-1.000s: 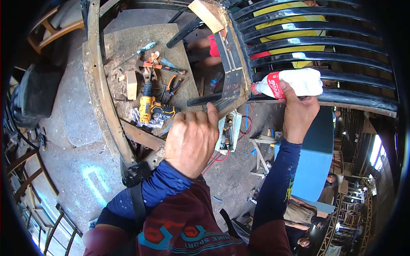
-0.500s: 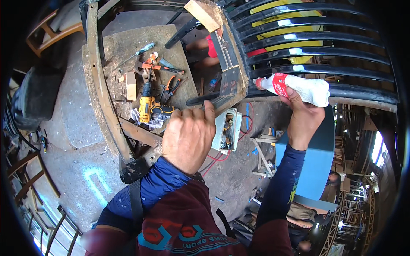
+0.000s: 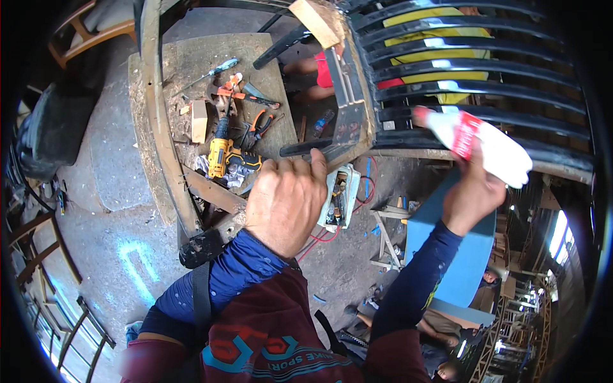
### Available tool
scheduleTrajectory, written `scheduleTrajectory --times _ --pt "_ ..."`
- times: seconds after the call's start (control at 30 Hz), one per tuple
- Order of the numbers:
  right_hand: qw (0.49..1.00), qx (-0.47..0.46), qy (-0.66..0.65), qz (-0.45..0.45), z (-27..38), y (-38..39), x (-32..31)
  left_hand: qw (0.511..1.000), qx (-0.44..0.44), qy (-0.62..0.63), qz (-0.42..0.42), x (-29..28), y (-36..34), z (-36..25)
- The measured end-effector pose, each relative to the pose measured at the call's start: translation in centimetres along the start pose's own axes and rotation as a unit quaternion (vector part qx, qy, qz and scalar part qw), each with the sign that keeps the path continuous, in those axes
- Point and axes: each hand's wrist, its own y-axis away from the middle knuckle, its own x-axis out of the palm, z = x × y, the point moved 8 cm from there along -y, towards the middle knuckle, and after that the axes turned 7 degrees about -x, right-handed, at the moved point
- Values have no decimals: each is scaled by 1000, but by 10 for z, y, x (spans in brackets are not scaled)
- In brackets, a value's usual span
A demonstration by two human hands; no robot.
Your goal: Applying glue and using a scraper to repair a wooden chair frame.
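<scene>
My left hand (image 3: 287, 201) is closed over the rail of a chair frame (image 3: 211, 190); its fingertips are hidden underneath. My right hand (image 3: 474, 201) grips a plastic bottle (image 3: 501, 150) with white contents and a red label, smeared by motion. The bottle lies tilted, its red-capped end toward the frame's corner, in front of the black slats (image 3: 472, 83) of the chair. A pale wood block (image 3: 314, 24) sits at the top of that corner.
Beyond the frame, a board (image 3: 191, 57) bears a yellow cordless drill (image 3: 220, 156), pliers (image 3: 257, 126), a hammer (image 3: 246, 97), a screwdriver (image 3: 217, 71) and a wood block (image 3: 199, 121). A pale open container (image 3: 348, 191) stands on the floor near red cable. Another person (image 3: 324, 70) is behind the frame.
My right hand has moved right with the bottle, and the bottle's capped end has drawn away from the frame's corner. My left hand stays on the rail. The view has shifted slightly.
</scene>
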Motion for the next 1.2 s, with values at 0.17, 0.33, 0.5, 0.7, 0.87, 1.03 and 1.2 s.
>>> scheduleTrajectory --times 0.17,0.33,0.5,0.7,0.87,1.03,1.2 --pt "999 26 10 16 -12 12 -8 1000 -6 -13 -7 -1 1 0" --pt "989 40 107 95 -28 29 6 1000 9 -16 3 1 0 -2" --pt "999 37 -11 24 -33 31 0 1000 3 -17 2 0 1 -1" --pt "999 23 25 32 -37 26 2 1000 -5 -3 10 1 2 1" --pt "999 -12 27 27 -35 24 3 1000 -5 7 4 2 2 2" --pt "998 -26 51 32 -34 25 5 1000 -8 12 2 3 2 2" --pt "997 -40 58 31 -29 25 7 1000 -11 15 1 5 2 3"
